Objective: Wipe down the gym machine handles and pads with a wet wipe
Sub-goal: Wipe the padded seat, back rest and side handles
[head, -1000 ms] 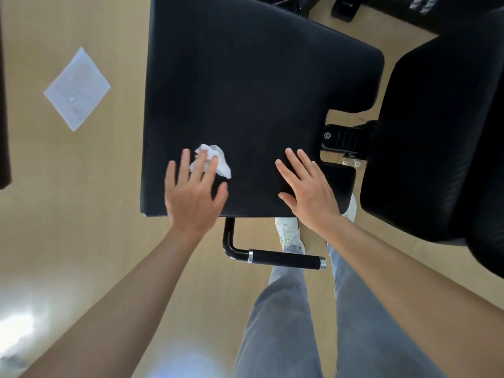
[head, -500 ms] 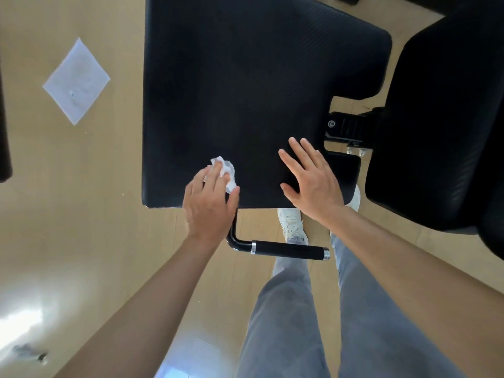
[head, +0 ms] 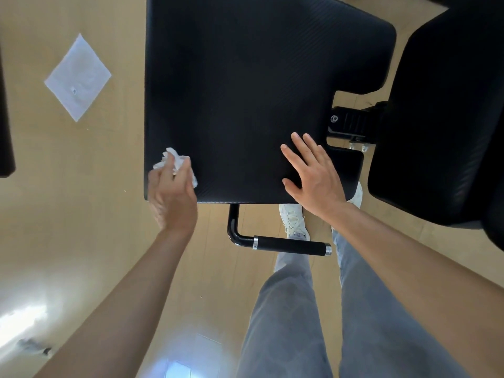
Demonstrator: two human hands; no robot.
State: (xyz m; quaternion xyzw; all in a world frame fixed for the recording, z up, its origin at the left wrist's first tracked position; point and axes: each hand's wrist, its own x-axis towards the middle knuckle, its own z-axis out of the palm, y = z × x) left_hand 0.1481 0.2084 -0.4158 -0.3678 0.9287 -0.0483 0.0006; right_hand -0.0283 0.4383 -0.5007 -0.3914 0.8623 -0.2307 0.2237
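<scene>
Wiping the big black pad is the step in hand, and it looks only partly done. The left hand is bent over a crumpled white wet wipe, with the fingers curled down on it, pressing it onto the pad's near left corner. The wipe pokes out just past the fingertips. The right hand lies flat and wide open on the pad, off to the side of the wiping hand, and holds nothing. No wet marks show on the pad, so it is hard to tell how much is clean. The handle below the hands looks untouched, and so does the second pad beyond the right hand, so those are likely left to do. The big pad is smooth, dark and squarish with round corners and fine lines in its skin. The handle is a bent black tube with a soft-looking grip and shiny silver rings. The floor is pale wood and glossy. A flat white square sheet lies on it, well apart from the left hand.
</scene>
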